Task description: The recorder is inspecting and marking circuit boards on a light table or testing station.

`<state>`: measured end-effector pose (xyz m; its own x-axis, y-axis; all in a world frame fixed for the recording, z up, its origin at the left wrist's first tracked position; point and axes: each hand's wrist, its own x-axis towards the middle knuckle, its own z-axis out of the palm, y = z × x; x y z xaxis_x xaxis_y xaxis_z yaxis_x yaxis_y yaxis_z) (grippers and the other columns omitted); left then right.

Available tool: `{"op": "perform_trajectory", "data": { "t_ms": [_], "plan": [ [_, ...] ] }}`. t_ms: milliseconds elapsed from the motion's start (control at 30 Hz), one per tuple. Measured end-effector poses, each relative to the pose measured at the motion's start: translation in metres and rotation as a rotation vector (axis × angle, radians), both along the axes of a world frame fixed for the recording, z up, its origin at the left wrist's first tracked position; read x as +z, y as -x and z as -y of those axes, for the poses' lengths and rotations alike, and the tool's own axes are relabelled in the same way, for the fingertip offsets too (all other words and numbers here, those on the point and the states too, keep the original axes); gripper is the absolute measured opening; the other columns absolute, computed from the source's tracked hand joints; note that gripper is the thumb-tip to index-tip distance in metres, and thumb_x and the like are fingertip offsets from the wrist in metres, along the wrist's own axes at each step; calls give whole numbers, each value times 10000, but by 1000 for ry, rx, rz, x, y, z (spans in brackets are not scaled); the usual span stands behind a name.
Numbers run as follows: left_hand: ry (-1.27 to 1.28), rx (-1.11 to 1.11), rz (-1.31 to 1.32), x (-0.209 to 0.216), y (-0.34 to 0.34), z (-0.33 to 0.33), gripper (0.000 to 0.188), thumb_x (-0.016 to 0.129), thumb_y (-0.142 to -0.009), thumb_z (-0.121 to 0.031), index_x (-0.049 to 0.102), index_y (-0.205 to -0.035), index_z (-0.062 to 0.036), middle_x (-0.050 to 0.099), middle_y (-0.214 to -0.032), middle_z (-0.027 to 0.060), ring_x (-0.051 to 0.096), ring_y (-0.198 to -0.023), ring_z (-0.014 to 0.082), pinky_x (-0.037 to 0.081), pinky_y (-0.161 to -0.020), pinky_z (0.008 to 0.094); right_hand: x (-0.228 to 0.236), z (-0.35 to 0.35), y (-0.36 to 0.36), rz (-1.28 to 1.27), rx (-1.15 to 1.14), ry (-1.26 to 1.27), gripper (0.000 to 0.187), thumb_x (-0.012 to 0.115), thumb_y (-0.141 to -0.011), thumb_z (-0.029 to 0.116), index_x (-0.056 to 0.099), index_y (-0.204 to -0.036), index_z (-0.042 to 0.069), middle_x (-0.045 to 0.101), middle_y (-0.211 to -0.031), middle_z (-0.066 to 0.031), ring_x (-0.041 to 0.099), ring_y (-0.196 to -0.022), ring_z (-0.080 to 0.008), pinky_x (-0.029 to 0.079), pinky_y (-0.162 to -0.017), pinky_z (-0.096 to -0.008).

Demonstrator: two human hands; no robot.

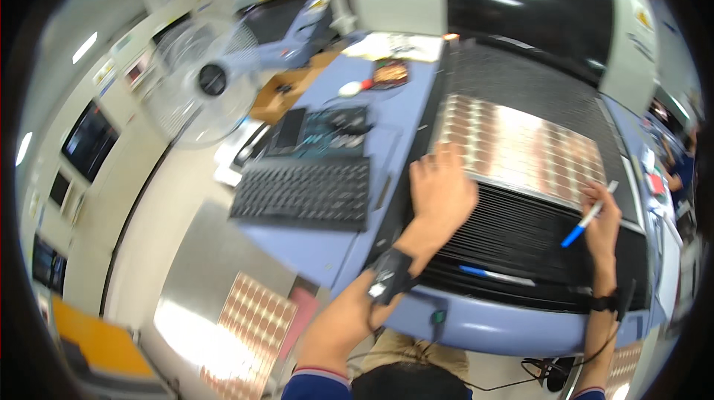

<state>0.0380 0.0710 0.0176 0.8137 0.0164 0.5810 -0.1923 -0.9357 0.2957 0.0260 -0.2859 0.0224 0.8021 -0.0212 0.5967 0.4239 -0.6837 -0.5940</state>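
Note:
A flat copper-patterned circuit board panel lies on the black bed of the machine before me. My left hand is at its near left corner, fingers bent over the edge and slightly blurred. At the near right corner is my right hand, closed round a white marker pen whose blue end points down toward me. Those right fingertips are close to the panel's edge; whether they touch it I cannot tell. A second blue and white pen rests on the black ribbed strip nearer to me.
Left of the bed, a blue worktop carries a black keyboard, a mouse and a phone. A fan stands beyond. Another copper panel lies on a metal surface at lower left. A cable hangs below the right forearm.

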Motion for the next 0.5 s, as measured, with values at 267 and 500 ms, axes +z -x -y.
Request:
{"op": "perform_trajectory", "data": {
  "t_ms": [267, 500],
  "plan": [
    [389, -46, -88, 16, 2, 1, 405, 703, -860, -184, 611, -1195, 23, 663, -1124, 190, 601, -1068, 372, 472, -917, 478, -22, 13, -10, -404, 284, -48, 622, 720, -951, 148, 460, -1489, -27, 569, -1411, -176, 595, -1253, -224, 451, -1101, -356],
    [1576, -562, 312, 46, 11, 4, 704, 712, -896, -59, 348, -1474, 111, 430, -1502, 315, 505, -1380, 406, 468, -1093, 407, -28, 0, -21, -78, 66, 275, 338, 564, -1055, 153, 593, -1349, -11, 721, -1121, -151, 668, -1054, -230, 477, -967, -329]
  ]
}}
